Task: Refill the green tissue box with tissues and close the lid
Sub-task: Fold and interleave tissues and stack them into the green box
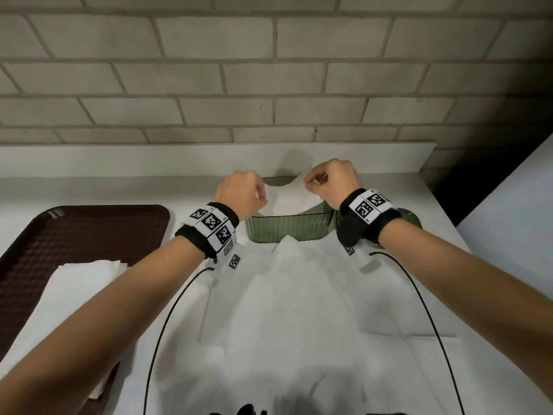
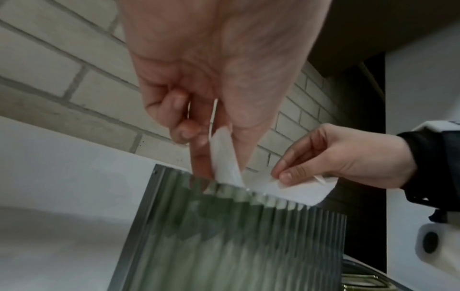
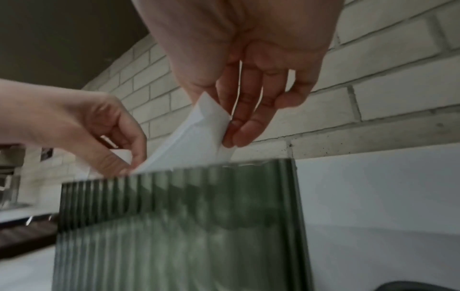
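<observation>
The green ribbed tissue box (image 1: 287, 230) stands open on the white counter near the wall. A white tissue (image 1: 288, 199) hangs over its open top, its lower part inside the box. My left hand (image 1: 259, 195) pinches the tissue's left edge, seen close in the left wrist view (image 2: 224, 163). At the other edge my right hand (image 1: 309, 182) pinches the tissue between thumb and fingers (image 3: 231, 135). A dark green piece (image 1: 411, 218), likely the lid, lies to the right of the box, mostly hidden by my right wrist.
More white tissues (image 1: 299, 295) lie spread on the counter in front of the box. A brown tray (image 1: 45, 235) at the left holds a stack of tissues (image 1: 83, 274). The brick wall (image 1: 269, 85) rises just behind the box. The counter ends at the right (image 1: 449, 223).
</observation>
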Available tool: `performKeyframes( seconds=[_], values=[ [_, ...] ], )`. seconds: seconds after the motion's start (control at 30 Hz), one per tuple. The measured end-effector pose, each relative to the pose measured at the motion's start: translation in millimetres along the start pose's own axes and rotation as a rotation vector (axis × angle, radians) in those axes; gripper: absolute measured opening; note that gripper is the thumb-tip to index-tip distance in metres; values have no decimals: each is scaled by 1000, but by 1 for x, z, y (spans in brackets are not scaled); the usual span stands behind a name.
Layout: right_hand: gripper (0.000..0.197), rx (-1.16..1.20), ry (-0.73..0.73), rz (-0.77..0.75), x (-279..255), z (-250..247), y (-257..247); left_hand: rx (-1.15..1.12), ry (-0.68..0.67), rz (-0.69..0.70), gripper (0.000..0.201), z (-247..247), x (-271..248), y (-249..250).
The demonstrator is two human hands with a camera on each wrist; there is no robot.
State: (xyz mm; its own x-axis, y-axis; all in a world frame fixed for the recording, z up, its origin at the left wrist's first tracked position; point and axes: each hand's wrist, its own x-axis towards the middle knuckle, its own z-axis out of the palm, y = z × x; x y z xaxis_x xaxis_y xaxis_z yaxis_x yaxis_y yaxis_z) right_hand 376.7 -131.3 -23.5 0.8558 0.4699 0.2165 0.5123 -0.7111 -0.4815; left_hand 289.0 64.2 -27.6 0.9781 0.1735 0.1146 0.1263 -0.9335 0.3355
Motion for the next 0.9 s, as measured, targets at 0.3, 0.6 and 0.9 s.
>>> performKeyframes(
  seconds=[0.3,0.6,0.9],
  values=[
    [34,-531,-264,-39,1,17,3,508,-309,157,47,5,13,11],
    [77,-485,-366,-164,-18,25,-3,564,-423,145,64,-3,1,19],
    [87,-462,-322,-99,-26,16,0,256,-434,125,57,-6,-16,12]
  ],
)
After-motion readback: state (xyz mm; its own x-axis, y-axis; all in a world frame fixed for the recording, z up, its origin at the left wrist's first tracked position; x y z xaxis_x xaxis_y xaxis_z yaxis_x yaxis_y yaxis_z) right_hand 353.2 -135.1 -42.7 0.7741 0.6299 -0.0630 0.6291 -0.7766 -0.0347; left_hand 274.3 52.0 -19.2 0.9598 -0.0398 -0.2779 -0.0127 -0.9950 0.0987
